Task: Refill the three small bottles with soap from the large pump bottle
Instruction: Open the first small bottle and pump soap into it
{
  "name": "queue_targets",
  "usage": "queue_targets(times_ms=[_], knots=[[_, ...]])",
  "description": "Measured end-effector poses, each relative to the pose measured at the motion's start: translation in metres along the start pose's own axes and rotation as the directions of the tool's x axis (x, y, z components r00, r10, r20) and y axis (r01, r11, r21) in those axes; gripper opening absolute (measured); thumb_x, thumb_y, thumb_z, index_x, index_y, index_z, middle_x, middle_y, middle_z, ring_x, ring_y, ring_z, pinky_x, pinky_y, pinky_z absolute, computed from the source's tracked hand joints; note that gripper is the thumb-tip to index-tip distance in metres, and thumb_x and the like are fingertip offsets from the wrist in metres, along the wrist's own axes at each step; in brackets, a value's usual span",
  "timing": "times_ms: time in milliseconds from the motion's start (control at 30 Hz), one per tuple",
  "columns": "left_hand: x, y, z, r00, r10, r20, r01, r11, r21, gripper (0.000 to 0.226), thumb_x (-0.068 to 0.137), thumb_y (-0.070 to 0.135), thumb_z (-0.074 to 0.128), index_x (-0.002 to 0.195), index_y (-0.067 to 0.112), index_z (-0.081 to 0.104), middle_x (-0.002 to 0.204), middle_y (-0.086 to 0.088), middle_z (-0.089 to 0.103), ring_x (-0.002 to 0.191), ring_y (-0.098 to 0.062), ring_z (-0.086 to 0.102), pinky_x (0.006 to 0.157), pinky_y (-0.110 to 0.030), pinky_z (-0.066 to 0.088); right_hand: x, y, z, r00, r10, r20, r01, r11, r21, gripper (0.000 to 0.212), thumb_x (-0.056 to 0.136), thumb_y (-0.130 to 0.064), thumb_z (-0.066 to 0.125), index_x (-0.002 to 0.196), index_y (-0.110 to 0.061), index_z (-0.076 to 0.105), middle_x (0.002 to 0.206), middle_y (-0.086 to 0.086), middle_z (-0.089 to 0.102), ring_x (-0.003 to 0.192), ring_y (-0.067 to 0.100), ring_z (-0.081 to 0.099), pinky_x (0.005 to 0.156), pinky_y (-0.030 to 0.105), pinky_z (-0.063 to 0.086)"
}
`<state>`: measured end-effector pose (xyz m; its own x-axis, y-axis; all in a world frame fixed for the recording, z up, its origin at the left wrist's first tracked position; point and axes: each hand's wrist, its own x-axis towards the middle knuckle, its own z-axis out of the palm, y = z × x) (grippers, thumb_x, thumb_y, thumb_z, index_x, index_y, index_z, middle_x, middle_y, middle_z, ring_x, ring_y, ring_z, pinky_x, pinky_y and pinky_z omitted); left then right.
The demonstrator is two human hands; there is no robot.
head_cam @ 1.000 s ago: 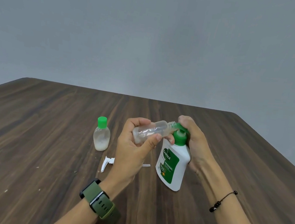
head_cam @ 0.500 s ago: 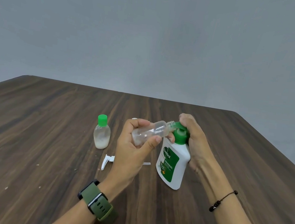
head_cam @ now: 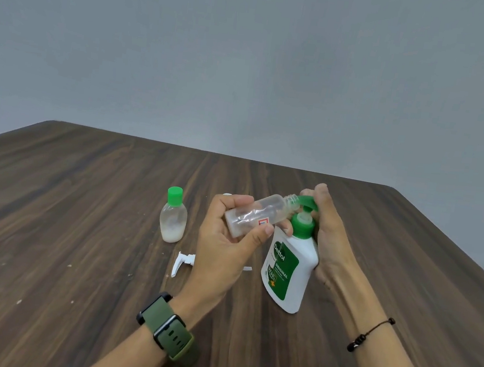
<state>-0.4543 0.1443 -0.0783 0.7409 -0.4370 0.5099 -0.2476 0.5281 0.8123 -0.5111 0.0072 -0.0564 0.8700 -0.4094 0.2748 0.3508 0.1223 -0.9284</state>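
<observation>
Left hand (head_cam: 224,242) has its grip around a clear uncapped small bottle (head_cam: 256,217), tilted, mouth at the green pump spout. Right hand (head_cam: 325,224) curls its grip over the pump of the white "Dettol ORIGINAL" bottle (head_cam: 288,268), which stands on the tabletop (head_cam: 77,224). A green-capped small bottle (head_cam: 173,216) stands to the left.

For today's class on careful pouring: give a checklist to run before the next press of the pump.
1. Clear small bottle uncapped: ok.
2. Its neck at the green pump spout: ok.
3. Left hand grip round the small bottle: ok.
4. Right hand on the pump head: ok.
5. Large pump bottle upright: not ok, tilted.
6. Soap entering the neck: cannot tell.
</observation>
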Motion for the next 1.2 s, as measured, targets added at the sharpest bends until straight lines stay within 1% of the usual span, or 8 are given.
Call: queue_targets(times_ms=[67, 233, 400, 467, 600, 767, 967, 1200], knots=[[-0.0004, -0.0008, 0.001, 1.0, 0.007, 0.002, -0.007, 1.0, 0.011, 0.037, 0.064, 0.018, 0.071, 0.095, 0.025, 0.052, 0.095, -0.004, 0.063, 0.078, -0.012, 0.066, 0.064, -0.02, 0.055, 0.0003, -0.0006, 0.0003, 1.0, 0.01, 0.0, -0.01, 1.0, -0.013, 0.04, 0.087, -0.047, 0.044, 0.058, -0.024, 0.059, 0.05, 0.003, 0.051, 0.047, 0.017, 0.045, 0.058, 0.031, 0.041], [-0.0011, -0.0046, -0.0051, 1.0, 0.014, -0.002, -0.014, 1.0, 0.027, 0.036, 0.068, 0.019, 0.073, 0.096, 0.03, 0.053, 0.105, -0.014, 0.06, 0.086, -0.022, 0.065, 0.068, -0.024, 0.056, 0.0052, -0.0027, 0.0011, 0.998, 0.004, -0.056, -0.009, 0.996, -0.088, 0.011, 0.074, -0.019, 0.047, 0.074, -0.018, 0.036, 0.048, 0.005, 0.042, 0.044, 0.019, 0.04, 0.051, 0.029, 0.038], [-0.0016, -0.0033, 0.0008, 1.0, 0.018, -0.008, -0.018, 0.999, 0.029, 0.036, 0.068, 0.012, 0.07, 0.096, 0.024, 0.051, 0.087, 0.019, 0.065, 0.08, -0.009, 0.067, 0.065, -0.02, 0.056, -0.0016, -0.0011, 0.0023, 1.0, -0.009, -0.003, 0.009, 0.999, -0.04, 0.043, 0.087, -0.048, 0.043, 0.055, -0.024, 0.059, 0.048, 0.003, 0.049, 0.047, 0.018, 0.043, 0.059, 0.032, 0.039], [-0.0021, -0.0042, 0.0026, 1.0, 0.026, -0.006, -0.026, 0.998, 0.06, 0.036, 0.07, 0.011, 0.069, 0.097, 0.024, 0.05, 0.087, 0.027, 0.063, 0.081, -0.008, 0.066, 0.066, -0.021, 0.057, -0.001, -0.0006, 0.0022, 1.0, -0.01, -0.003, 0.01, 0.999, -0.05, 0.042, 0.088, -0.044, 0.043, 0.054, -0.024, 0.058, 0.048, 0.003, 0.049, 0.048, 0.019, 0.042, 0.059, 0.033, 0.039], [-0.0025, -0.0051, -0.0011, 1.0, 0.014, -0.01, -0.013, 0.998, 0.059, 0.038, 0.065, 0.021, 0.07, 0.097, 0.025, 0.05, 0.094, 0.015, 0.062, 0.086, -0.022, 0.067, 0.068, -0.023, 0.057, 0.0029, -0.0009, 0.0003, 0.999, 0.004, -0.054, -0.007, 0.998, -0.062, 0.01, 0.077, -0.025, 0.048, 0.075, -0.019, 0.041, 0.048, 0.006, 0.045, 0.047, 0.021, 0.041, 0.055, 0.032, 0.039], [-0.0006, -0.0053, 0.0017, 0.999, 0.034, -0.033, -0.031, 0.995, 0.094, 0.037, 0.066, 0.02, 0.071, 0.095, 0.029, 0.05, 0.088, 0.031, 0.059, 0.086, -0.01, 0.065, 0.069, -0.023, 0.058, 0.0019, 0.0014, 0.0011, 1.0, -0.018, -0.001, 0.018, 0.999, -0.038, 0.039, 0.084, -0.052, 0.047, 0.057, -0.024, 0.054, 0.049, 0.005, 0.048, 0.049, 0.021, 0.04, 0.06, 0.034, 0.036], [-0.0016, -0.0089, -0.0016, 0.999, 0.019, -0.026, -0.016, 0.996, 0.091, 0.038, 0.069, 0.01, 0.072, 0.096, 0.026, 0.05, 0.092, 0.016, 0.063, 0.084, -0.007, 0.066, 0.069, -0.022, 0.057, 0.004, -0.0003, 0.0011, 0.998, 0.003, -0.059, -0.006, 0.999, -0.046, 0.011, 0.076, -0.024, 0.049, 0.075, -0.019, 0.04, 0.048, 0.007, 0.044, 0.046, 0.02, 0.042, 0.054, 0.032, 0.04], [-0.0003, -0.0075, 0.0039, 0.998, 0.041, -0.044, -0.035, 0.991, 0.126, 0.041, 0.071, 0.003, 0.072, 0.094, 0.029, 0.049, 0.095, 0.013, 0.055, 0.082, 0.003, 0.062, 0.065, -0.015, 0.054, 0.0017, 0.0013, 0.0007, 1.0, -0.01, -0.029, 0.009, 1.0, -0.025, 0.035, 0.089, -0.041, 0.044, 0.062, -0.021, 0.053, 0.048, 0.006, 0.048, 0.047, 0.021, 0.042, 0.058, 0.032, 0.039]])
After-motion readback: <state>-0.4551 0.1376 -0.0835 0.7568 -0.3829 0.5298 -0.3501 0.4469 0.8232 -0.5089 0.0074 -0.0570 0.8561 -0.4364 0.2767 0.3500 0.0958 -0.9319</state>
